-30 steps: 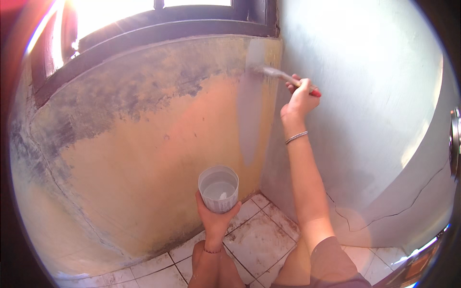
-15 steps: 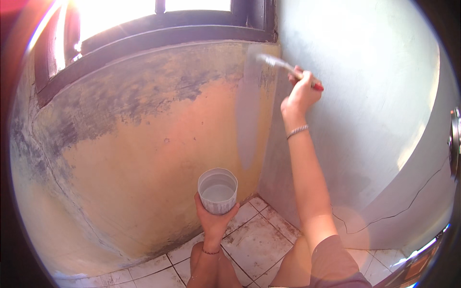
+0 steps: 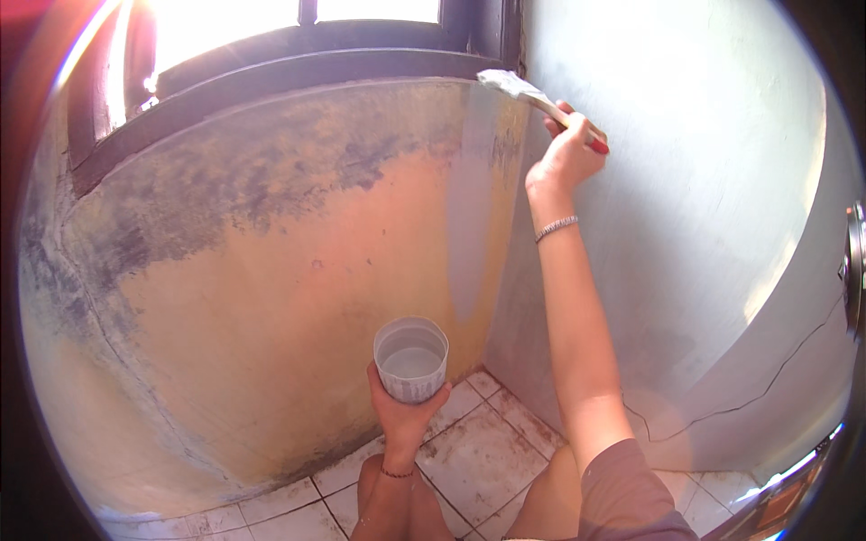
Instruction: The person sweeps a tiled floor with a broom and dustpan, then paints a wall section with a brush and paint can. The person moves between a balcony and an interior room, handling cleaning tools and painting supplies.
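My right hand [image 3: 571, 151] is closed around the handle of a paintbrush [image 3: 532, 95], whose red handle end sticks out to the right. Its paint-coated bristles are up by the top of the yellowish wall [image 3: 298, 288], just under the window ledge; whether they touch it I cannot tell. A strip of grey paint [image 3: 470, 216] runs down the wall below the brush. Low in the middle, my left hand [image 3: 403, 417] grips a round plastic tub [image 3: 411, 388] from the near side. Pale greyish paint lies inside the tub, and its outer wall is streaked.
A dark wooden window frame [image 3: 361, 65] spans the top of the wall. To the right stands a pale blue-grey wall [image 3: 649, 180] with a crack low down. Dirty white floor tiles [image 3: 483, 451] lie below, around my bent legs. A round dark object [image 3: 854, 270] shows at the right edge.
The brush has moved up, its bristles now close to the window ledge. The left hand and the tub have hardly moved.
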### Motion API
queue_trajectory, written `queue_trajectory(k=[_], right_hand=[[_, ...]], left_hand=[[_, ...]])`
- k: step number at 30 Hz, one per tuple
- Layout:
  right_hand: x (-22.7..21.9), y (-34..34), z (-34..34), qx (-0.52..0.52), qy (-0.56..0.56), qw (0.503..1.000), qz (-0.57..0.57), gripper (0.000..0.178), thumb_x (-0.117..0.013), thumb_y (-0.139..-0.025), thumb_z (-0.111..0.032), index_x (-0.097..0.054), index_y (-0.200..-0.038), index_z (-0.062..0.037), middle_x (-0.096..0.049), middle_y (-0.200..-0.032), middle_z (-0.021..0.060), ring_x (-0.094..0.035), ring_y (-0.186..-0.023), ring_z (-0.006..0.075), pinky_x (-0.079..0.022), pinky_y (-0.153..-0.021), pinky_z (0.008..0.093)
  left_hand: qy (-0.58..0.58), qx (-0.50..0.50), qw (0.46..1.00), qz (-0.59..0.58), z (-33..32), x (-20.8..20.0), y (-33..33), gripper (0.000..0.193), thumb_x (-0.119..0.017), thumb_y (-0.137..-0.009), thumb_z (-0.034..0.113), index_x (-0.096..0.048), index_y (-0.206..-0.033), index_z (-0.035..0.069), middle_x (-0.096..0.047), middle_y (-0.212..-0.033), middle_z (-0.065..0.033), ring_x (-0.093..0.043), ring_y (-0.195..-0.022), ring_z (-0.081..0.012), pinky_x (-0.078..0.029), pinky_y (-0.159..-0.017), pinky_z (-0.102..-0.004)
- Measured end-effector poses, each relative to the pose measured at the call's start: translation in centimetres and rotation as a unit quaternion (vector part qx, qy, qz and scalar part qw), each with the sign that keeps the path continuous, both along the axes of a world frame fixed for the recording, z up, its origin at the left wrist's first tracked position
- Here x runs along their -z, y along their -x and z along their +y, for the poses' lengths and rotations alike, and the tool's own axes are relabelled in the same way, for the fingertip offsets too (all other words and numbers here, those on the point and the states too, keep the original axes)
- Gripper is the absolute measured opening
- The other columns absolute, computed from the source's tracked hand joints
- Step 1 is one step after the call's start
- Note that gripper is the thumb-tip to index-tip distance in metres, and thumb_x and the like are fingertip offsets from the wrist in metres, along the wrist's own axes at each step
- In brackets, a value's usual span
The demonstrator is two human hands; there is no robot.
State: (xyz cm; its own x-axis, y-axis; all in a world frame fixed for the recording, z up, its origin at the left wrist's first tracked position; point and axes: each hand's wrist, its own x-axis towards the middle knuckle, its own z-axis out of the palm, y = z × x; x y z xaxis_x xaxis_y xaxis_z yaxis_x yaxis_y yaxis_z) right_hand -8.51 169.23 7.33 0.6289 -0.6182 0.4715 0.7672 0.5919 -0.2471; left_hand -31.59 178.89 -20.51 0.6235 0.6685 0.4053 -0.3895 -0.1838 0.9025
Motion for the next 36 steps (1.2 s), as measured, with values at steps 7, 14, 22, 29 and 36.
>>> queue_trajectory(k=[7,14,22,29,36], right_hand=[[7.4,-0.4,0.1,0.033,0.144,0.973,0.179,0.009,-0.054,-0.085,-0.002,-0.052,-0.088,0.0059,-0.071,-0.086,0.0200,-0.063,-0.059,0.0166,-0.053,-0.053,0.0277],[2.6,-0.6,0.7,-0.006,0.000,1.000,-0.030,0.009,-0.054,-0.083,-0.001,-0.052,-0.082,0.0077,-0.070,-0.086,0.0184,-0.064,-0.063,0.0189,-0.055,-0.057,0.0278],[27.8,2.8,2.0,-0.004,0.119,0.968,0.222,0.009,-0.060,-0.092,-0.004,-0.053,-0.087,-0.0017,-0.069,-0.086,0.0113,-0.065,-0.070,0.0166,-0.054,-0.063,0.0297],[38.0,-3.0,-2.6,0.280,0.299,0.792,0.452,0.022,-0.064,-0.088,-0.013,-0.049,-0.094,0.0022,-0.068,-0.082,0.0136,-0.064,-0.072,0.0166,-0.054,-0.066,0.0328],[5.4,-2.2,-1.8,0.083,0.175,0.976,0.101,0.012,-0.061,-0.087,-0.011,-0.052,-0.083,-0.0029,-0.066,-0.081,0.0085,-0.065,-0.076,0.0164,-0.052,-0.071,0.0308]], left_hand=[[-0.006,-0.012,1.000,0.008,0.1,0.0,0.1,0.090,-0.094,-0.059,0.014,-0.042,-0.131,-0.001,-0.058,-0.121,-0.0134,-0.057,-0.112,-0.0233,-0.046,-0.097,-0.0362],[-0.005,0.004,1.000,0.028,-0.4,-0.4,0.9,0.091,-0.094,-0.060,0.013,-0.042,-0.133,0.000,-0.056,-0.123,-0.0126,-0.055,-0.114,-0.0225,-0.045,-0.099,-0.0368],[0.006,-0.010,1.000,0.017,1.2,0.7,1.0,0.100,-0.095,-0.059,0.011,-0.038,-0.140,0.001,-0.053,-0.130,-0.0124,-0.052,-0.120,-0.0225,-0.042,-0.103,-0.0377],[0.006,0.014,1.000,0.015,-1.0,0.1,0.0,0.094,-0.094,-0.061,0.009,-0.041,-0.138,0.001,-0.054,-0.130,-0.0113,-0.053,-0.120,-0.0218,-0.042,-0.104,-0.0368],[-0.004,-0.016,0.999,0.030,0.4,0.2,0.5,0.094,-0.094,-0.062,0.012,-0.040,-0.138,0.000,-0.054,-0.130,-0.0132,-0.053,-0.120,-0.0226,-0.042,-0.104,-0.0377]])
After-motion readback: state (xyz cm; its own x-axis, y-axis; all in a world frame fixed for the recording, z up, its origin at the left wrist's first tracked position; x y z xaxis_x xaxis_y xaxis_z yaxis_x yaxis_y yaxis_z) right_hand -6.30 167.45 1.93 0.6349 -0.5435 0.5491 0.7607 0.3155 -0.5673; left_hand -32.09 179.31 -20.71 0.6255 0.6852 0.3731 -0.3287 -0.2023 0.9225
